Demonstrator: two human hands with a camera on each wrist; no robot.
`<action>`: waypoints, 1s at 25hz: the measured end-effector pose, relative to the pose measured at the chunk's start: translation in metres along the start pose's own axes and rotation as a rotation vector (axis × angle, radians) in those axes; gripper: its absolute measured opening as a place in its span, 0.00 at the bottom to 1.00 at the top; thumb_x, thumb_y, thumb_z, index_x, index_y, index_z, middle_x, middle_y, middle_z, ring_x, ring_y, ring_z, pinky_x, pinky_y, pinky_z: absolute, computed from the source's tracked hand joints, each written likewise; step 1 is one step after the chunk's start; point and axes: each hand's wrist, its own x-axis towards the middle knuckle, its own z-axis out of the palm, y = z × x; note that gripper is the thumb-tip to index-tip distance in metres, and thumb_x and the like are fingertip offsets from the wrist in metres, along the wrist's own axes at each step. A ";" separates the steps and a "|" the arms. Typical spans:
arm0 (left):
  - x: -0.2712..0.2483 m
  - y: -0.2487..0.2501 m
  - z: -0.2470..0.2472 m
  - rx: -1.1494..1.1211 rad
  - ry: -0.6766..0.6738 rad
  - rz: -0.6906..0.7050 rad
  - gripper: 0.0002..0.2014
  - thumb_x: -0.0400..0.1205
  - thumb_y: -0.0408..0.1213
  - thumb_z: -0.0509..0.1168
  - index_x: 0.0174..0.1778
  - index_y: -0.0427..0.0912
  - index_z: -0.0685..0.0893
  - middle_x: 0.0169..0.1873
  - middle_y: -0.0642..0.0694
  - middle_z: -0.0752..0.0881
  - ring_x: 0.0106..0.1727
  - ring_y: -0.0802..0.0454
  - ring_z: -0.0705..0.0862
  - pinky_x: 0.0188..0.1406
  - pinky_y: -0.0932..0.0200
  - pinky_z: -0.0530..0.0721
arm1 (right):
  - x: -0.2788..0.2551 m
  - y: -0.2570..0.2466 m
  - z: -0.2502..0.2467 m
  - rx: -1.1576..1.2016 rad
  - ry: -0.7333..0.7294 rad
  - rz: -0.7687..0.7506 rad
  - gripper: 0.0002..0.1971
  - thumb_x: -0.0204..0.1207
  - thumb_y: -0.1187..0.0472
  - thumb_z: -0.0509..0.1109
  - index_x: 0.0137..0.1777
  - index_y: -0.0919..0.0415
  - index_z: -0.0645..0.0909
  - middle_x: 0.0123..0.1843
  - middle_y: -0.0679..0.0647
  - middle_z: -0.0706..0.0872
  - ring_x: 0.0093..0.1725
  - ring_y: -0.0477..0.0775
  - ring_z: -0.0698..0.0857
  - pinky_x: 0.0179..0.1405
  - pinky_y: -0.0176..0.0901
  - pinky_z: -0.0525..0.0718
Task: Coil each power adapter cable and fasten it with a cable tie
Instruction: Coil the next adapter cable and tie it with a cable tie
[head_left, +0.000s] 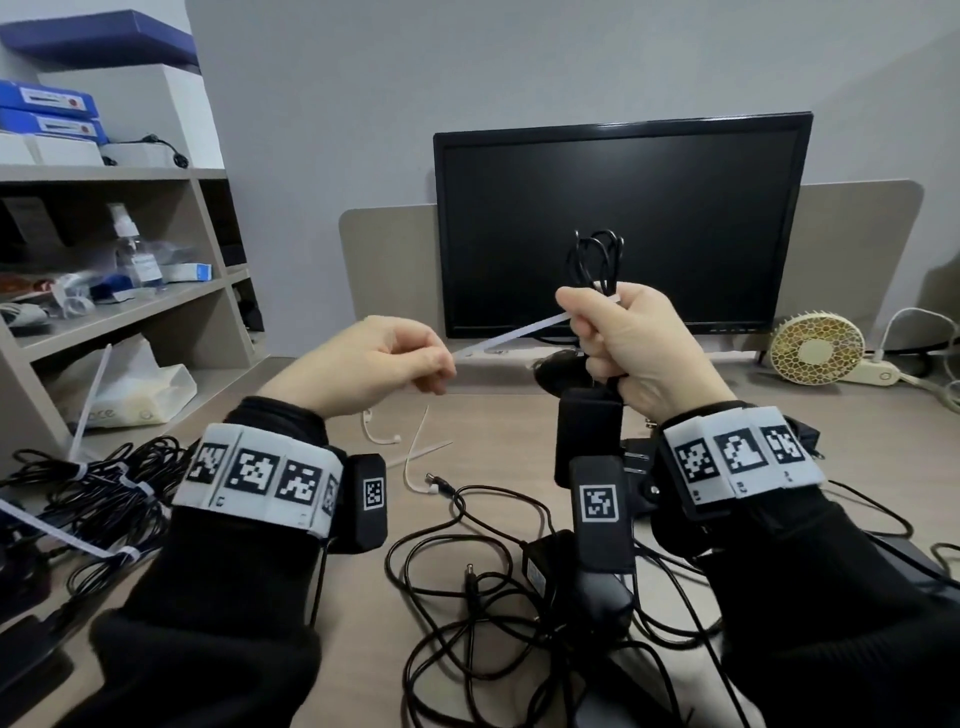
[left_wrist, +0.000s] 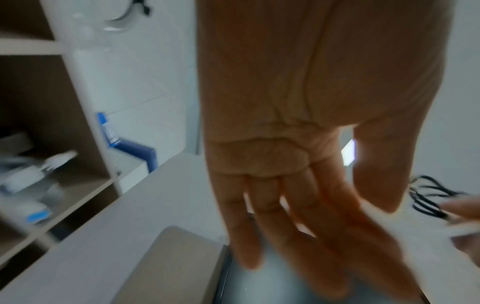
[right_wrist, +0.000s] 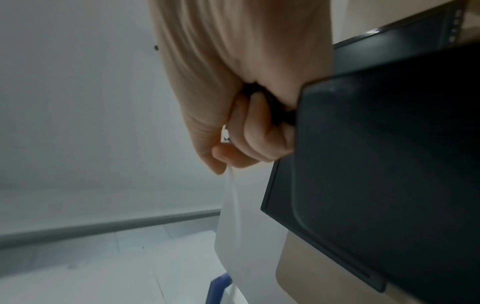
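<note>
Pale grey walls closed in a wood-grain desk (head_left: 498, 447) strewn with black leads. Above it the right hand (head_left: 631, 345) was fisted round a coiled cable (head_left: 597, 260), thin, round and glossy black, its loops standing up out of the fist in front of the dark monitor (head_left: 618, 223). A flat white plastic cable tie (head_left: 511, 335) ran taut from that fist across to the left hand (head_left: 374, 364), whose thumb and forefinger pinched its free end; the other fingers looked fairly straight in the blurred left wrist view, though I could not be sure. A boxy matt black power adapter (head_left: 589, 434) hung just under the right fist.

On the desk lay spare cable ties (head_left: 415, 457), slim and curled, and loose uncoiled cables (head_left: 483, 613) with barrel plugs. At the left sat tied cable bundles (head_left: 98, 488), each cinched with a white tie.

Beyond them a beige open shelf unit (head_left: 156, 291) held a clear spray bottle (head_left: 132, 249), small boxes and wrapped items on one level, and a soft white packet (head_left: 135, 389) below, its print too small to read. Blue box files (head_left: 47, 111) with white spine labels lay on top. A cream round fan (head_left: 815, 351) with a honeycomb grille stood at the right.
</note>
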 end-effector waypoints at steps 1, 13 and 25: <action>0.001 0.005 0.005 0.139 -0.014 -0.042 0.11 0.85 0.41 0.60 0.46 0.46 0.87 0.38 0.55 0.90 0.46 0.59 0.86 0.55 0.60 0.80 | -0.001 0.002 0.004 -0.036 -0.014 -0.026 0.13 0.78 0.61 0.71 0.34 0.58 0.74 0.24 0.48 0.73 0.19 0.43 0.64 0.15 0.33 0.61; 0.012 0.031 0.039 -0.073 0.197 0.136 0.25 0.80 0.62 0.53 0.42 0.45 0.84 0.44 0.49 0.88 0.53 0.57 0.83 0.73 0.35 0.66 | -0.022 -0.006 0.036 -0.168 -0.191 -0.133 0.08 0.82 0.60 0.66 0.40 0.55 0.77 0.20 0.44 0.76 0.21 0.44 0.65 0.18 0.36 0.61; -0.069 0.013 -0.030 0.039 0.685 0.020 0.38 0.64 0.75 0.56 0.54 0.46 0.80 0.51 0.54 0.80 0.53 0.58 0.78 0.56 0.57 0.77 | -0.047 -0.050 0.119 0.040 -0.349 -0.115 0.14 0.84 0.57 0.65 0.37 0.56 0.70 0.24 0.46 0.67 0.20 0.43 0.60 0.18 0.34 0.57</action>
